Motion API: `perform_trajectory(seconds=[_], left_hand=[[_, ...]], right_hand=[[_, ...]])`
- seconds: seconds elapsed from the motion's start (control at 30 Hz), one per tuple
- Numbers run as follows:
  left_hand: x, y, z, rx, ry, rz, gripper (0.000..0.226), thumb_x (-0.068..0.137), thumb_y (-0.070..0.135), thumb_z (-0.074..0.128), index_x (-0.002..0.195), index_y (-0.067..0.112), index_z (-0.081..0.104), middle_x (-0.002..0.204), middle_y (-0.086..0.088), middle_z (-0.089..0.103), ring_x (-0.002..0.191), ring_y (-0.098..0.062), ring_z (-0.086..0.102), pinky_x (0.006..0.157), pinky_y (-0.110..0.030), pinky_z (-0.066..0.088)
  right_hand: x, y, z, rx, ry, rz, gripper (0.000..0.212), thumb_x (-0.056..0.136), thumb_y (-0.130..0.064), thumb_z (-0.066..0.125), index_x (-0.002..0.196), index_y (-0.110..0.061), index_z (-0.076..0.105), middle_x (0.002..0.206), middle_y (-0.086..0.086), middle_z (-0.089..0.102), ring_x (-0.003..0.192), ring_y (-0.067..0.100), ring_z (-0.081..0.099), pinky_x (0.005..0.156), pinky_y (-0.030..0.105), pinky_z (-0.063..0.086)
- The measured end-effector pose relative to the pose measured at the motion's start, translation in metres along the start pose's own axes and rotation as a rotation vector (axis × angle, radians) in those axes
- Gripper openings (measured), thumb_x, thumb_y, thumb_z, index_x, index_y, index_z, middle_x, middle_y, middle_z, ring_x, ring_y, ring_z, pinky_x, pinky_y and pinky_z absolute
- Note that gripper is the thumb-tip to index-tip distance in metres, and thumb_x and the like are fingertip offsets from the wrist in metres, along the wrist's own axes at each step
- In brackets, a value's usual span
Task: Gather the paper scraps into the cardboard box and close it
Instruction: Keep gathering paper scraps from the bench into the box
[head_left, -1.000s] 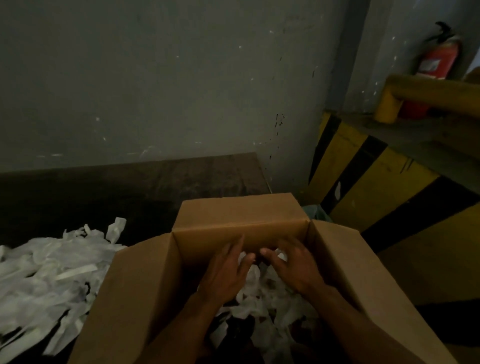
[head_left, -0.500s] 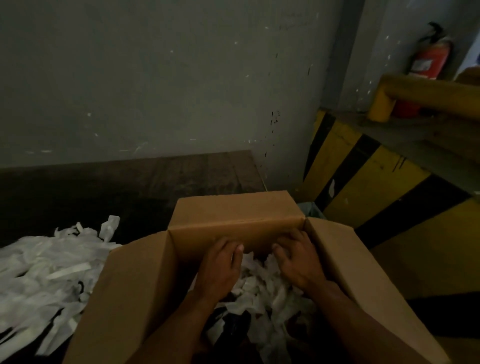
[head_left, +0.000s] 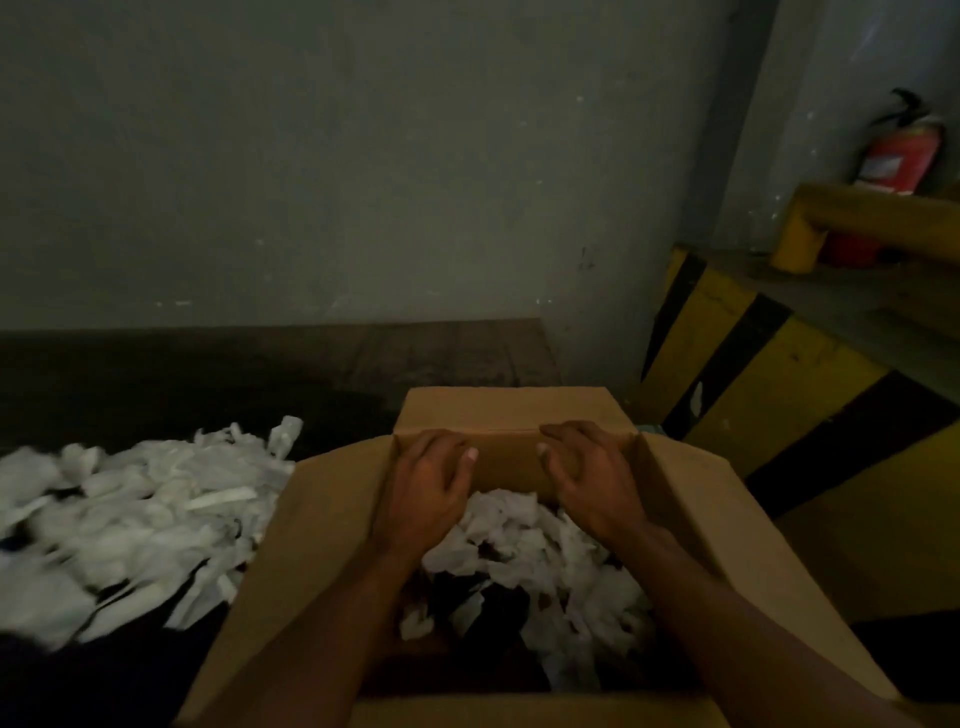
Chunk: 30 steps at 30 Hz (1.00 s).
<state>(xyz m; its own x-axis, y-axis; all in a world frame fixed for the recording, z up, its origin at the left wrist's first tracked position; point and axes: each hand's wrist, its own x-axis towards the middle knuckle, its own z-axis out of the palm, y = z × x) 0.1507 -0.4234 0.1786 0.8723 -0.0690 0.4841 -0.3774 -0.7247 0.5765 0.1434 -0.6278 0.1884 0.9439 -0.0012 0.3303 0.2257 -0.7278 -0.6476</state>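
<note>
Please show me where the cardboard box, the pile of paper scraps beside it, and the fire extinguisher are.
cardboard box (head_left: 311, 545): head view, on its left flap.
pile of paper scraps (head_left: 130, 509): head view, middle of the heap.
fire extinguisher (head_left: 901, 161): head view, on its red body.

The left forearm (head_left: 337, 623) and right forearm (head_left: 722, 623) reach forward, bare, drawing slightly closer toward the wrists. The left hand (head_left: 423, 486) and right hand (head_left: 595, 475) sit level, backs up, with a gap between them. Both hands' fingers (head_left: 434, 447) bend at the knuckles, tips hidden. Each thumb points inward toward the other hand. Whether they grip anything is unclear.
</note>
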Motion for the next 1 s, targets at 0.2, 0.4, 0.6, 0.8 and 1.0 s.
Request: perform_trajectory(seconds=[0.2,0.4,0.6,0.8,1.0], left_hand=[[-0.038,-0.037,-0.085,0.151,0.113,-0.050,0.027,0.094,0.039,0.046,0.114,0.026,0.058,0.112,0.008,0.056,0.104,-0.008,0.053,0.091,-0.018,0.034],[-0.105,-0.086,-0.175,0.172,0.229,-0.110,0.030,0.093,0.037,0.048,0.109,0.016,0.064,0.107,0.002,0.063,0.101,-0.008,0.056,0.088,-0.017,0.040],[-0.165,-0.153,-0.259,0.187,0.343,-0.182,0.026,0.092,0.034,0.053,0.108,0.016,0.064,0.107,0.005,0.062,0.099,-0.004,0.055,0.082,-0.005,0.037],[-0.217,-0.236,-0.341,0.255,0.322,-0.249,0.029,0.094,0.036,0.051,0.113,0.018,0.063,0.113,0.002,0.061,0.105,-0.007,0.054,0.088,-0.019,0.041],[-0.266,-0.301,-0.383,0.269,0.261,-0.301,0.024,0.094,0.029,0.053,0.109,0.014,0.063,0.108,-0.002,0.062,0.099,-0.006,0.052,0.085,-0.019,0.038]], right_hand=[[-0.012,-0.079,0.057,0.112,-0.027,-0.210,0.034,0.093,-0.037,0.048,0.113,-0.016,0.066,0.114,0.005,0.063,0.107,0.024,0.057,0.096,0.040,0.045],[-0.034,-0.168,0.134,0.183,-0.189,-0.323,0.043,0.092,-0.043,0.046,0.126,-0.020,0.058,0.127,-0.002,0.055,0.124,0.020,0.048,0.105,0.024,0.031],[-0.072,-0.260,0.214,0.259,-0.232,-0.358,0.050,0.090,-0.056,0.042,0.130,-0.029,0.055,0.134,-0.003,0.054,0.124,0.013,0.047,0.107,0.035,0.037],[-0.114,-0.345,0.302,0.223,-0.197,-0.405,0.042,0.093,-0.050,0.049,0.126,-0.027,0.059,0.126,-0.005,0.057,0.120,0.012,0.048,0.099,0.024,0.036],[-0.162,-0.389,0.372,0.224,-0.281,-0.378,0.052,0.090,-0.055,0.042,0.122,-0.019,0.062,0.117,0.000,0.060,0.112,0.015,0.053,0.093,0.034,0.048]])
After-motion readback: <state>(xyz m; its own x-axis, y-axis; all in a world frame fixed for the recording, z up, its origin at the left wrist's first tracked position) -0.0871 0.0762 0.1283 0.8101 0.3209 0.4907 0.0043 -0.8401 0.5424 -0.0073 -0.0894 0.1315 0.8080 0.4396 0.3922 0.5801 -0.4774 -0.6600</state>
